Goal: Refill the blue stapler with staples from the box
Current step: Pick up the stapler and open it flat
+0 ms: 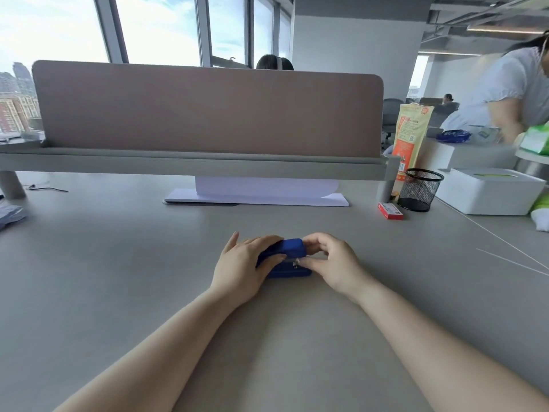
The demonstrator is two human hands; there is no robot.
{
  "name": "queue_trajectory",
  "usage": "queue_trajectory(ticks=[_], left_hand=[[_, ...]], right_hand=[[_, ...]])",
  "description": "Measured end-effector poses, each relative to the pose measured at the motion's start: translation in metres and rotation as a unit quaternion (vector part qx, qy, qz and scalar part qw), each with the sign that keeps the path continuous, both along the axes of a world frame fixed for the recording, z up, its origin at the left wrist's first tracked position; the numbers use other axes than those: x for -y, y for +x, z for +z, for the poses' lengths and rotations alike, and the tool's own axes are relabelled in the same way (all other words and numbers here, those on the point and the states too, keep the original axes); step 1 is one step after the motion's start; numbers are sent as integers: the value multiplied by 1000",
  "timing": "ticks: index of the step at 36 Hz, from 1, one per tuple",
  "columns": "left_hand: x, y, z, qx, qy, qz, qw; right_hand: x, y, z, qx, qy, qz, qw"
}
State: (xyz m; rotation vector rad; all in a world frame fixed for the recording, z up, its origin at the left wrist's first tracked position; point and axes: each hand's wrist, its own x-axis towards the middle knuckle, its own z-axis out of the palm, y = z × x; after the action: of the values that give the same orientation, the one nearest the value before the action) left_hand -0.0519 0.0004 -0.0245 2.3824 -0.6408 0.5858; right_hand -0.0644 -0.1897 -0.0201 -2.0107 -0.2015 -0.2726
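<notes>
The blue stapler (pixel 292 248) lies on the grey desk (pixel 148 248) in front of me, its front end pointing right. My left hand (pixel 240 266) is wrapped over its back half, thumb along the near side. My right hand (pixel 332 260) pinches the stapler's front end, fingertips at the metal mouth between the top and the base. The red staple box (pixel 390 210) lies shut on the desk at the far right, well away from both hands.
A black mesh pen cup (pixel 419 189) and a white lidded box (pixel 487 190) stand beside the staple box. A pink divider panel (pixel 208 111) on a grey shelf runs across the back, with white paper (pixel 258 196) beneath it. A person leans over the neighbouring desk at right.
</notes>
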Motion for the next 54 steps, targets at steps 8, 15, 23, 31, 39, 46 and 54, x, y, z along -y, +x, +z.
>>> queue_trajectory(ticks=[8,15,23,31,39,46,54], left_hand=[[-3,0,10,-17,-157,-12,987],[-25,-4,28,-79,-280,-26,956],[-57,3,23,-133,-263,-21,955],[-72,15,8,-113,-225,63,966],[-76,17,2,-112,-77,193,972],[-77,20,1,-145,27,232,962],[-79,18,1,-167,62,226,958]], right_hand=[[-1,0,1,42,-51,0,998],[8,-1,3,79,-74,-27,994],[17,4,-3,77,-85,-59,992],[20,6,-6,48,-60,-80,994],[20,6,-7,37,-60,-95,993],[19,2,-4,35,-60,-96,993],[22,2,-4,5,-54,-85,995]])
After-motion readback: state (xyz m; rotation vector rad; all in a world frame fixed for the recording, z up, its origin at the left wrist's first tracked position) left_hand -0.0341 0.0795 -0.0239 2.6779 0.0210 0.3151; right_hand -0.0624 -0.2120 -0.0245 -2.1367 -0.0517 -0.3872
